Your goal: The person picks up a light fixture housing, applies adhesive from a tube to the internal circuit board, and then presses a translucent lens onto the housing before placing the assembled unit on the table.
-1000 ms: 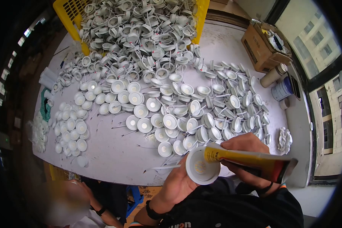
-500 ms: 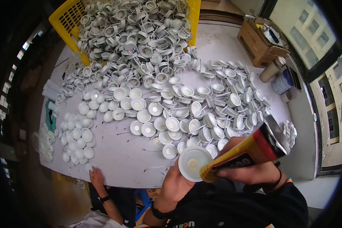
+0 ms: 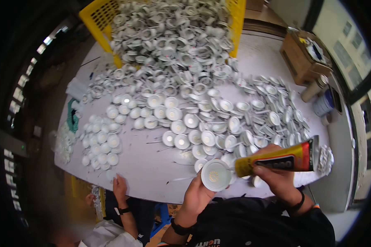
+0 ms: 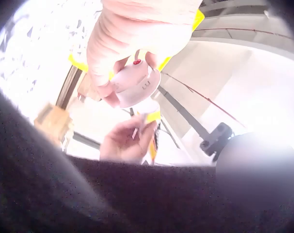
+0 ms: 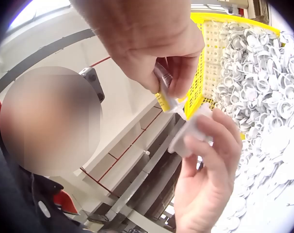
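My left hand [image 3: 193, 199] holds a white round lamp cup [image 3: 221, 177] by its outside, the open face with yellow LED dots turned up. A wire trails from it to the left. In my right hand [image 3: 279, 181] is a yellow, black and red glue tube [image 3: 294, 158], gripped round its body with the nozzle end toward the cup's right rim. The left wrist view shows the cup's back [image 4: 137, 87] between the fingers, with a red spot near its wire. In the right wrist view, the tube's tip [image 5: 180, 110] points close to the cup [image 5: 191, 130].
A yellow crate [image 3: 237, 31] spills many lamp cups [image 3: 169, 45] over the table. Rows of cups [image 3: 235, 123] lie in front. White domed covers [image 3: 101, 142] sit at left. Another person's hand [image 3: 120, 187] is at the near edge. A carton [image 3: 305, 55] and cans [image 3: 323, 103] stand right.
The tube's nozzle end has drawn back from over the cup to its right rim, and the tube now lies more level. The other person's hand has come to the table edge.
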The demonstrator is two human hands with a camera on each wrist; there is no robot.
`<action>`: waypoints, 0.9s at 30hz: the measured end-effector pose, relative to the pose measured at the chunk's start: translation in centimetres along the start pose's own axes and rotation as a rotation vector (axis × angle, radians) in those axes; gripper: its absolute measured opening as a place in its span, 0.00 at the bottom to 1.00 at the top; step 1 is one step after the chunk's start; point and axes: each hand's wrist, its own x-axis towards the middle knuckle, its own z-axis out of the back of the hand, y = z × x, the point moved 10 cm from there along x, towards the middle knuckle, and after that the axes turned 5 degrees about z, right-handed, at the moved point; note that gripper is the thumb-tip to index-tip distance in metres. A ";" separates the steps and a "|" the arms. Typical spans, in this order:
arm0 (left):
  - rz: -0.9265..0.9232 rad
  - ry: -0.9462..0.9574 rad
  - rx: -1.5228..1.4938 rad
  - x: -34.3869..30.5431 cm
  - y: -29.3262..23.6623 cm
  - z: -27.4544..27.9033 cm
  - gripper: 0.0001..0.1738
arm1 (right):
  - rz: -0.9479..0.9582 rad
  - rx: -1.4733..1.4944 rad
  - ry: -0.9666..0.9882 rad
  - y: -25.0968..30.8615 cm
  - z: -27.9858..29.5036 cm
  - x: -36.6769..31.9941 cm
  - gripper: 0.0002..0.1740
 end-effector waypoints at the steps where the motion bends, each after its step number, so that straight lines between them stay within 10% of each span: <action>1: -0.047 -0.084 0.020 -0.1 -0.9 2.1 0.30 | -0.048 0.060 -0.034 -0.2 0.1 0.0 0.12; 15: -0.076 -1.013 0.457 -4.8 -7.0 33.1 0.26 | -0.276 0.124 -0.142 -4.3 -0.2 0.3 0.15; 18: 0.001 -1.139 0.989 -5.2 -9.1 35.9 0.24 | -0.270 0.107 -0.225 -4.7 0.2 0.8 0.14; 20: -0.517 -1.442 1.908 -6.5 -14.5 27.3 0.21 | -0.261 0.087 -0.218 -4.9 0.3 1.2 0.14; 23: -0.701 -1.207 1.418 -4.4 -18.4 27.2 0.18 | -0.244 0.048 -0.232 -5.3 0.2 2.1 0.14; 24: -0.466 -1.071 0.834 -2.0 -17.8 31.7 0.16 | -0.261 0.042 -0.247 -5.5 0.3 2.3 0.14; 27: -0.330 -0.962 0.288 3.4 -19.2 31.9 0.19 | -0.272 0.049 -0.248 -6.5 0.4 2.9 0.15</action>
